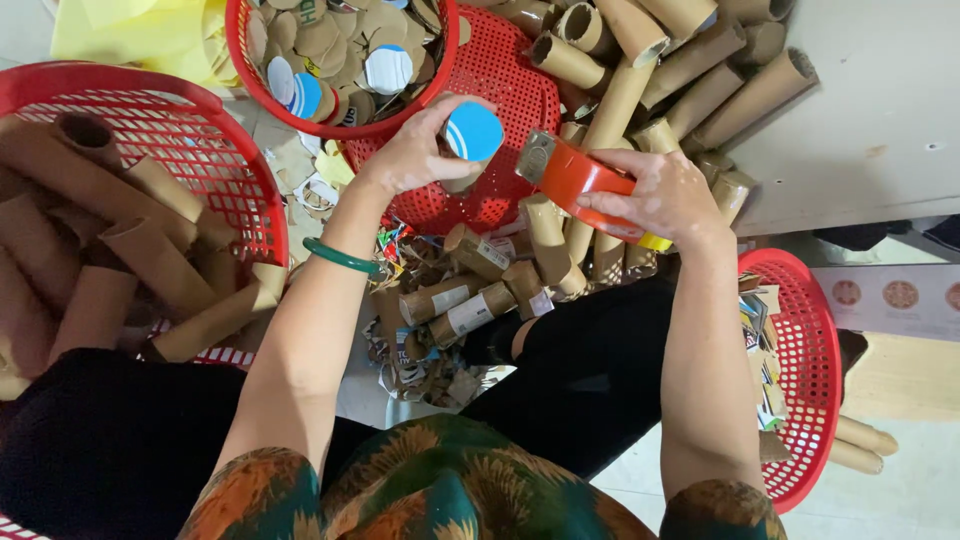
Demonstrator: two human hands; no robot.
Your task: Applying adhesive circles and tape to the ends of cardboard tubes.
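Head cam, looking down at lap & floor. Left hand (415, 150) grips a short brown cardboard tube capped w/ a round blue-and-white paper disc (472, 131); fingers wrapped round the tube, disc end facing up. Green bangle (342, 257) on that wrist. Right hand (662, 195) is closed round an orange plastic tape dispenser w/ metal cutter blade (572, 176), blade end just beside the tube, pointing at it; whether it touches, can't tell. A bit of yellow shows under the right palm.

Both hands sit above a red perforated plastic basket (500, 80) piled w/ long brown cardboard tubes (640, 70) spilling to the right. Just above left hand: round red bowl-shaped basket (335, 122) holding loose brown & blue paper discs (340, 45). Far left: big red mesh basket (190, 130) w/ more long tubes. Under the hands, betw. the knees: short labelled tubes (470, 300) & paper scraps on the floor. Right of the right arm: another red basket (810, 380) w/ printed card scraps; two tubes lie on the floor beside it. Person wears black trousers & a green-orange patterned top.
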